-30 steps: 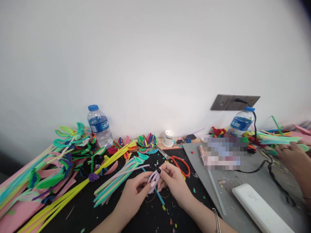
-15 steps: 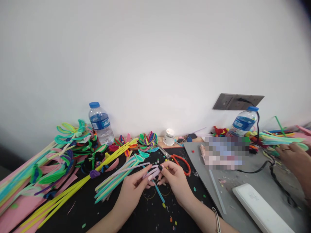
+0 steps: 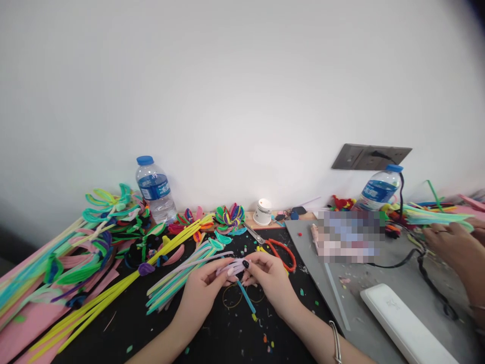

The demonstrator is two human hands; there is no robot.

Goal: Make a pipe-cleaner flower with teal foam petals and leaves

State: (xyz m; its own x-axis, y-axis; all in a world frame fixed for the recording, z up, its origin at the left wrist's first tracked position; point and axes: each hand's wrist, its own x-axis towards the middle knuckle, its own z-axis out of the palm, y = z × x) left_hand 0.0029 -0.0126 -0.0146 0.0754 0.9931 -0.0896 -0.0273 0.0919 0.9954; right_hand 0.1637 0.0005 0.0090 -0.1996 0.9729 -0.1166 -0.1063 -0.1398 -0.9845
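Note:
Between both hands, over the black mat, is a small bunch of pale lilac pipe cleaners. My left hand pinches the bunch from the left with thumb and fingers. From the right, my right hand presses it between thumb and fingertips. A blue pipe cleaner lies on the mat below the fingertips. Just left of my left hand lies a bundle of mint, yellow and lilac pipe cleaners. Scissors with orange-wrapped handles rest behind my right hand.
Pipe-cleaner flowers and long yellow stems fill the left. Two water bottles and a paper cup stand by the wall. At right are a white case, a black cable and another person's hand.
Both of my hands have shifted slightly left with the lilac pipe cleaners, and the fingers are closer together around them. The other person's hand has moved a little left.

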